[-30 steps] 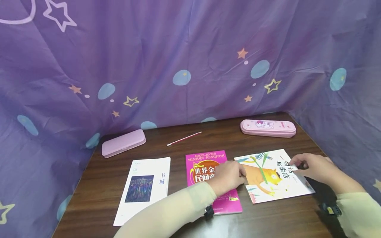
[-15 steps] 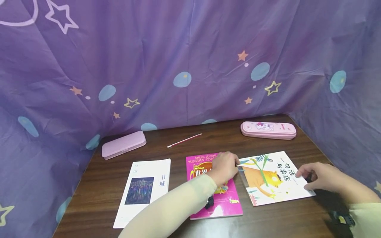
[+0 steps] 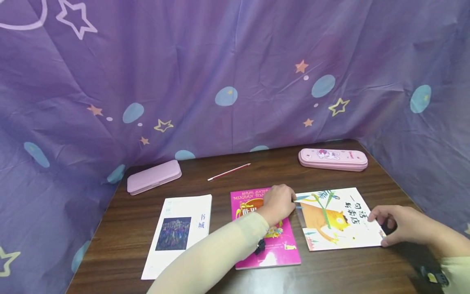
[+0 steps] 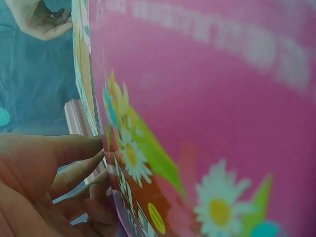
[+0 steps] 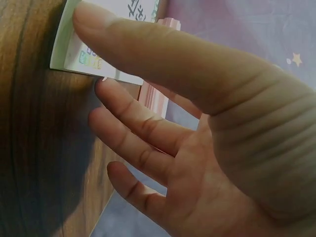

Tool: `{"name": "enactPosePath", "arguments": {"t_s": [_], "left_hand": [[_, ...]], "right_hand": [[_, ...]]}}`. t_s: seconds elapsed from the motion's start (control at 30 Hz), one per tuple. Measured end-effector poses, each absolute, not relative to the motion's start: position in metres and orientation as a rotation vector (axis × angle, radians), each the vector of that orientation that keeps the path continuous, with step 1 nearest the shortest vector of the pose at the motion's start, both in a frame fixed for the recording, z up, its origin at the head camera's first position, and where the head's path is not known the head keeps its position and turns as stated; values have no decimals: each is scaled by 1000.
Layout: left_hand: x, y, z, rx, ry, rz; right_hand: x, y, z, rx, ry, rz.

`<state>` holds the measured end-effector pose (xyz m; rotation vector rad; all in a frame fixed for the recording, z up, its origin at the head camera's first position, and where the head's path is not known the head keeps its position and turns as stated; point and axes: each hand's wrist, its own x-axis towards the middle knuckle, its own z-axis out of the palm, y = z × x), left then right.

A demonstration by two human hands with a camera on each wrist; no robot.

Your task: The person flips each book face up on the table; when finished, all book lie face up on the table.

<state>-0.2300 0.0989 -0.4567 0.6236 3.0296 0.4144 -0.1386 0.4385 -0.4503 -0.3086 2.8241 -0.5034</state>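
Observation:
A white picture book (image 3: 361,239) with an orange animal on its cover lies flat at the right of the table. My left hand (image 3: 277,206) reaches over a pink book (image 3: 266,259), its fingertips at the white book's upper left corner. In the left wrist view, the thumb (image 4: 74,145) is stretched out to the pink book's edge, the other fingers loosely bent below. My right hand (image 3: 407,224) is at the white book's right edge, thumb and forefinger spread apart. The right wrist view has the thumb (image 5: 98,24) overlapping the cover, the other fingers relaxed.
A white book (image 3: 176,261) with a dark picture lies at the left. Behind are a plain pink pencil case (image 3: 154,176), a red-and-white pencil (image 3: 229,172) and a pink rabbit pencil case (image 3: 333,159). A purple curtain (image 3: 235,73) hangs around the table (image 3: 385,179).
My left hand has moved up from the white picture book's left edge to its upper corner. My right hand has slid down and right along the book's right edge. The book has shifted slightly right.

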Motion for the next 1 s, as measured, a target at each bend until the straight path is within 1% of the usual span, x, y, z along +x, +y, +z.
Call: {"name": "enactPosePath", "arguments": {"t_s": [0.33, 0.7, 1.0], "left_hand": [[-231, 91, -456, 597, 3023, 447], [-221, 86, -454, 714, 2960, 472], [-214, 82, -453, 700, 2911, 503]], "right_hand": [[-148, 445, -453, -329, 2822, -523], [-161, 452, -450, -266, 2849, -485], [-168, 466, -459, -307, 2879, -558]]}}
